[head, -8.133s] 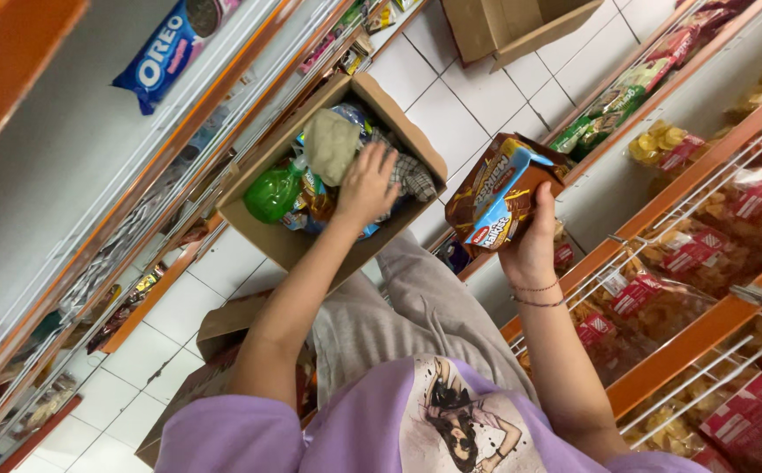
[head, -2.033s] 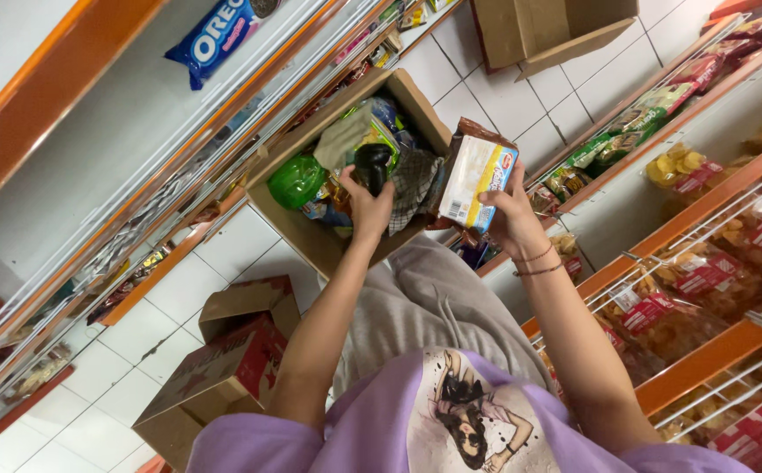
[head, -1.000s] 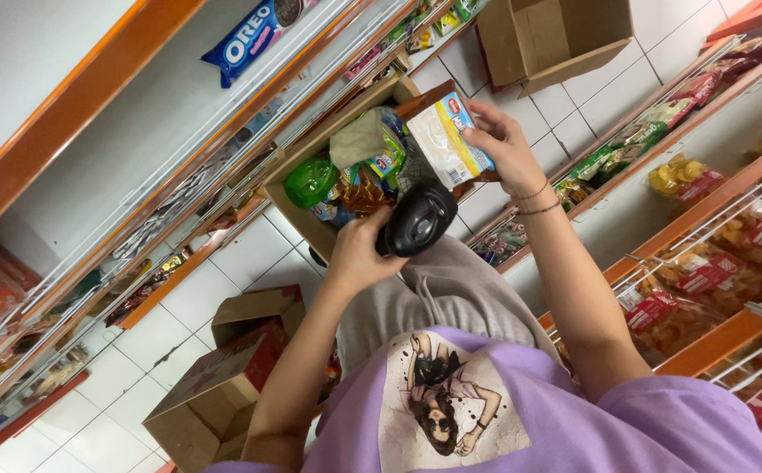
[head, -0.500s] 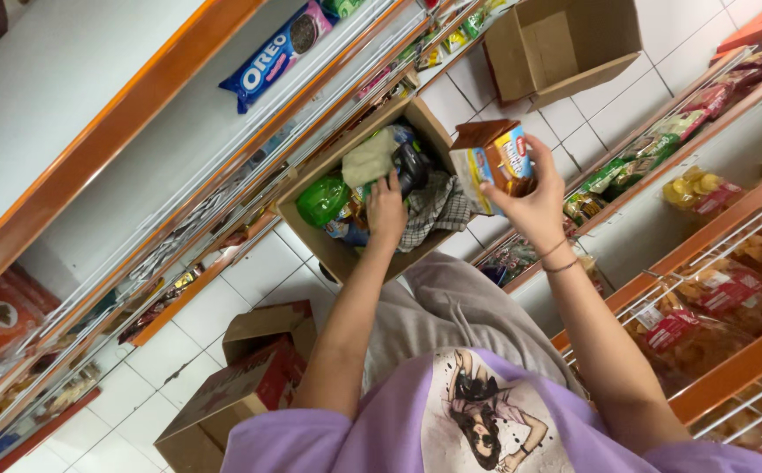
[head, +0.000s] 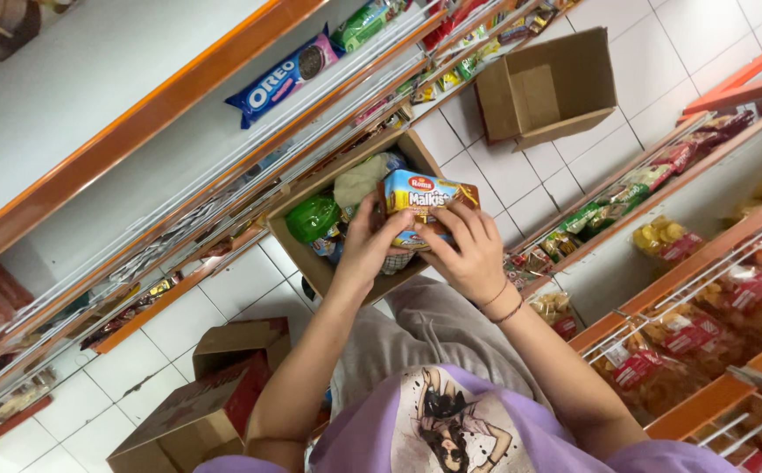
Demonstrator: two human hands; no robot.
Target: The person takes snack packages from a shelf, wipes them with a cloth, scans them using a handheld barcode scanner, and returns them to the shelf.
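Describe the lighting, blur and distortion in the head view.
Head view: even, bright shop light, soft shadows only; strong tilt makes the shelf rails run diagonally; the snack box in both hands, left hand and right hand, is sharp; frame edges slightly soft.

Biscuit pack above open carton; shelves either side.

Bright, even overhead light; shadows are soft and faint. The white shelf at upper left is nearly washed out. Floor tiles show mild sheen. Centre is sharp; corners are slightly soft, and shelf lines bow toward the edges from wide-angle distortion.
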